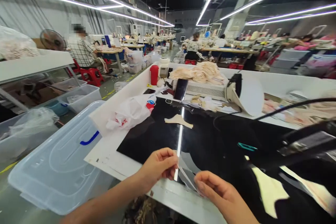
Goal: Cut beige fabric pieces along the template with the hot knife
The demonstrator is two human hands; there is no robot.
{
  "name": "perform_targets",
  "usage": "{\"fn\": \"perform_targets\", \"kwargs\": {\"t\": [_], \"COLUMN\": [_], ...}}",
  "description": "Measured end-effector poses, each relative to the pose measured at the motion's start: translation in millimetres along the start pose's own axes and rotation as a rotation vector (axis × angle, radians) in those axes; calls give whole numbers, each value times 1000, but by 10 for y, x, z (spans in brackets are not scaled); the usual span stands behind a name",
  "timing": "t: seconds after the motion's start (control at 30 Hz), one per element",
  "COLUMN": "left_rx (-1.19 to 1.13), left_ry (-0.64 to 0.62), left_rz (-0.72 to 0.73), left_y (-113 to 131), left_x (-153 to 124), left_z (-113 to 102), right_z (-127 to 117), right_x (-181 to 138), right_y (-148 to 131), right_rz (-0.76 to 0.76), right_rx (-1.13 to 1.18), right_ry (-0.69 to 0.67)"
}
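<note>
Between my two hands is a thin translucent sheet piece [189, 163] with a curved edge, held over the near edge of a glossy black tabletop [210, 147]. My left hand [162, 162] pinches its left side with thumb and curled fingers. At the lower right corner, my right hand [214, 185] grips it between thumb and fingertips. Farther back on the black surface lies a cream curved fabric piece [179, 121]. Pale yellow cut pieces [270, 187] rest to the right, close to teal thread snips [247, 146].
A white plastic bag [131, 112] lies at the left of the table. Behind stand a red bottle [154, 75], a phone [180, 89] and stacked cream fabric [199, 72]. A dark machine arm [309, 143] reaches in from the right. A lidded plastic bin [60, 161] stands left; other people sit farther off.
</note>
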State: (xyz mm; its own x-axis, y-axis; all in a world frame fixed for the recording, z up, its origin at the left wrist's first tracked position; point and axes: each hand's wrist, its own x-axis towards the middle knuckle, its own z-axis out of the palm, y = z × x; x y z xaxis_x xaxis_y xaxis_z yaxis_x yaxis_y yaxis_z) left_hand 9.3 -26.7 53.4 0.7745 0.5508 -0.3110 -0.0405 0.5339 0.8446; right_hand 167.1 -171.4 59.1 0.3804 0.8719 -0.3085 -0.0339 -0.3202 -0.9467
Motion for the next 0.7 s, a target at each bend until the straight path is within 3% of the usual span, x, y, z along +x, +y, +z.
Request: {"fn": "perform_targets", "kwargs": {"t": [0.43,0.7], "left_rx": [-13,-130], "left_ry": [17,92], "left_rz": [-24,-51], "left_y": [0,-70], "left_x": [-48,-10], "left_z": [-108,-88], "right_z": [-38,-16], "right_x": [23,33], "right_y": [114,217], "right_rz": [85,113], "right_rx": [106,308], "right_ry": [-12,-120]}}
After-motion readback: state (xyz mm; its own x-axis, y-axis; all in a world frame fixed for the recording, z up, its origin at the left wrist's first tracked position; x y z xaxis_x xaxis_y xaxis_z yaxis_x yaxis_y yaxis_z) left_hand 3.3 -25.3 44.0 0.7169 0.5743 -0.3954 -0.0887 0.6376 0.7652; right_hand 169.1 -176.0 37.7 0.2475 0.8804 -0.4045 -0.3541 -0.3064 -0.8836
